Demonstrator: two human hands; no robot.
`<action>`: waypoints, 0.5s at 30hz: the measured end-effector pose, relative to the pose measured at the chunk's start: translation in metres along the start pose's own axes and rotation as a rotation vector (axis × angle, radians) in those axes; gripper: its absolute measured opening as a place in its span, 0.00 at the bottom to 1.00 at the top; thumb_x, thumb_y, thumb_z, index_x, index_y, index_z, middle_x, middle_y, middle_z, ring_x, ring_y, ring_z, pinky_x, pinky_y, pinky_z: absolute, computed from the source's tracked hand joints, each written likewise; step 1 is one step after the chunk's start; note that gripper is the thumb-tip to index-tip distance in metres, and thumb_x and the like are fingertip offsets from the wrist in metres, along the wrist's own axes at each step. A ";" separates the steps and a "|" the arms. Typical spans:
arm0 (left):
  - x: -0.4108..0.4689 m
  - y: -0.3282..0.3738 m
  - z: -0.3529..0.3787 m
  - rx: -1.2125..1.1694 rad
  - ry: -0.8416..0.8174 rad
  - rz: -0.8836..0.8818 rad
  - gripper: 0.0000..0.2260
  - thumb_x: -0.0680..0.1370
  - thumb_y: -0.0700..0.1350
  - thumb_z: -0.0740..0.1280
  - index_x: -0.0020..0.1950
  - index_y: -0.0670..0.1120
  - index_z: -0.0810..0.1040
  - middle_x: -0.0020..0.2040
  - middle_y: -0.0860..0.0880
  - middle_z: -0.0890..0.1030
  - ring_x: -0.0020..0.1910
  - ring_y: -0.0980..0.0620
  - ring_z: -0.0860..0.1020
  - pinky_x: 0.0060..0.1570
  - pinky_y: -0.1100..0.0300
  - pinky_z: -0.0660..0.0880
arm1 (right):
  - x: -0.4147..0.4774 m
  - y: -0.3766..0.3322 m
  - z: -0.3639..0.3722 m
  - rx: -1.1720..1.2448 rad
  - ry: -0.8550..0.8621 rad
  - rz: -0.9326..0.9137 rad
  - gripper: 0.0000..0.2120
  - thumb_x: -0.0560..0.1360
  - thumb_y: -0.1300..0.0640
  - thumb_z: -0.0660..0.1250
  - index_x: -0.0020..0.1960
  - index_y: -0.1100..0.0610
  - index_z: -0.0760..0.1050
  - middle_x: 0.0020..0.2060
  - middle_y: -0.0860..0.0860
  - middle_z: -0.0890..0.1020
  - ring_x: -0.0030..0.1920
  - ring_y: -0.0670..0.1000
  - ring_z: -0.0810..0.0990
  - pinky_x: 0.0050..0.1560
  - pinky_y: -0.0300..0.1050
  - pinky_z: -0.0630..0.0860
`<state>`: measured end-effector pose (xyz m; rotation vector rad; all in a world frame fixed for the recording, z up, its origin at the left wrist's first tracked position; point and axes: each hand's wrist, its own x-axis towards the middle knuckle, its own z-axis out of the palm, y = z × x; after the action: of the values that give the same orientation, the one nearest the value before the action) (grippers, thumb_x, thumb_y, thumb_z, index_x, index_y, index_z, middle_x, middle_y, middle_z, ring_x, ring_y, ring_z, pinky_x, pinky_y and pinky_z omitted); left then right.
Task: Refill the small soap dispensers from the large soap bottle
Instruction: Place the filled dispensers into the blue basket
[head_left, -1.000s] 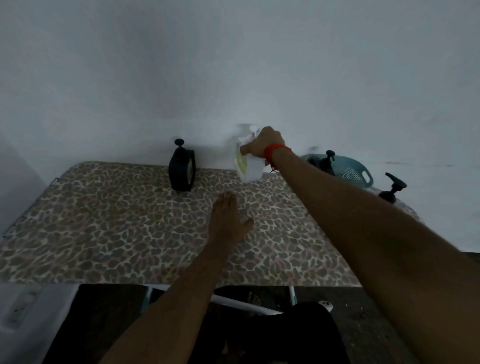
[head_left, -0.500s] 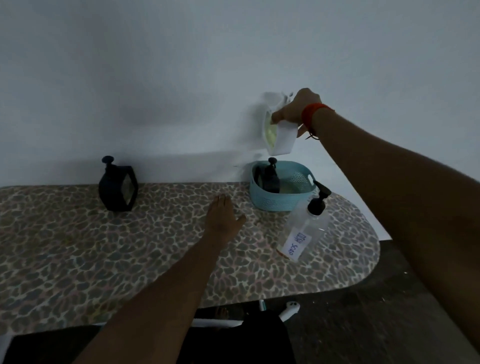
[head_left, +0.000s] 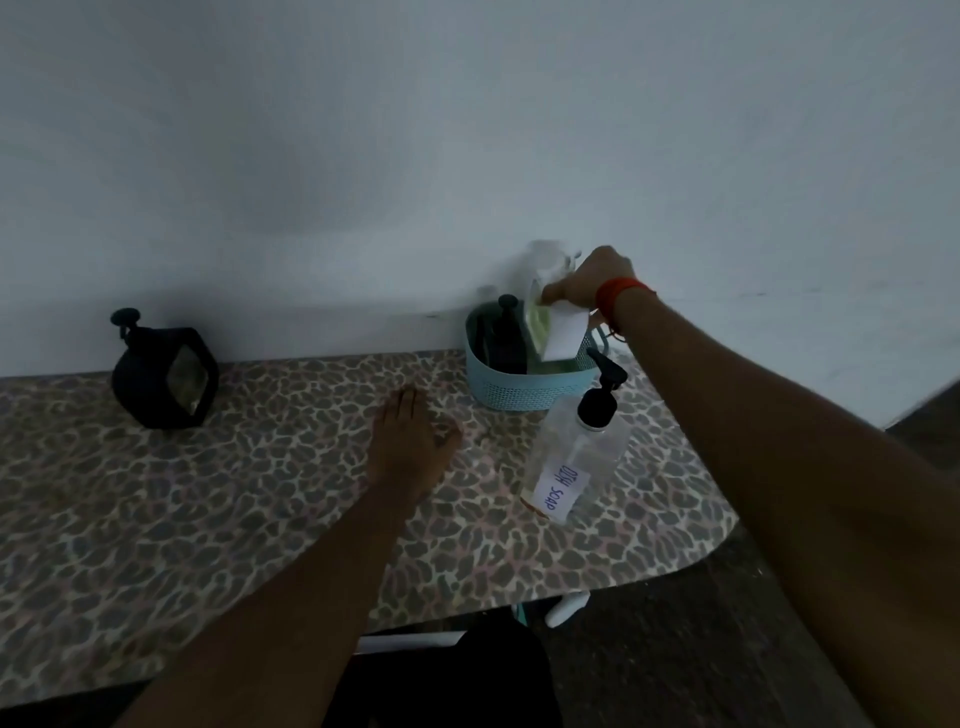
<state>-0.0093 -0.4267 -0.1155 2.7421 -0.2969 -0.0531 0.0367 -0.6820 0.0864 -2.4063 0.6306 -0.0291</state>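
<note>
My right hand (head_left: 589, 283) grips the top of a white soap bottle (head_left: 556, 332) with greenish liquid and holds it over the teal basket (head_left: 519, 389) at the back right of the table. A black pump dispenser (head_left: 501, 332) stands inside that basket. In front of the basket is a clear pump dispenser (head_left: 571, 457) with a black pump and a label reading DISH SOAP. A black angular dispenser (head_left: 163, 371) stands at the back left. My left hand (head_left: 410, 441) rests flat on the table, fingers straight.
The table (head_left: 208, 519) has a leopard-print cover and a rounded right end. A white wall rises right behind it. The dark floor shows at the lower right, with a white table leg tip (head_left: 566, 608) under the edge.
My right hand carried the white bottle from mid-table rightward, lifted it high, then lowered it down over the teal basket. My left hand stayed flat on the table.
</note>
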 end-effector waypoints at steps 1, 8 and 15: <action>0.000 -0.001 0.002 -0.002 0.011 0.002 0.39 0.78 0.66 0.56 0.81 0.43 0.51 0.81 0.46 0.52 0.80 0.47 0.50 0.79 0.49 0.47 | 0.000 0.003 0.008 0.002 -0.012 0.001 0.32 0.60 0.46 0.83 0.55 0.61 0.76 0.46 0.55 0.78 0.44 0.56 0.79 0.38 0.44 0.76; 0.004 -0.006 0.009 -0.010 0.038 0.021 0.40 0.78 0.66 0.57 0.81 0.42 0.52 0.81 0.45 0.53 0.80 0.46 0.51 0.78 0.48 0.48 | 0.001 0.028 0.049 0.039 -0.055 0.003 0.24 0.60 0.45 0.81 0.45 0.58 0.77 0.39 0.51 0.80 0.37 0.50 0.78 0.28 0.39 0.68; 0.017 0.003 0.015 -0.073 0.008 0.034 0.44 0.75 0.66 0.63 0.80 0.42 0.51 0.81 0.44 0.52 0.80 0.47 0.50 0.78 0.48 0.46 | 0.005 0.047 0.055 0.089 -0.107 -0.082 0.24 0.66 0.45 0.80 0.52 0.61 0.82 0.44 0.56 0.85 0.47 0.55 0.83 0.48 0.52 0.82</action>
<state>0.0058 -0.4385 -0.1277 2.6630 -0.3330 -0.0428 0.0302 -0.6835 0.0145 -2.3292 0.4720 0.0363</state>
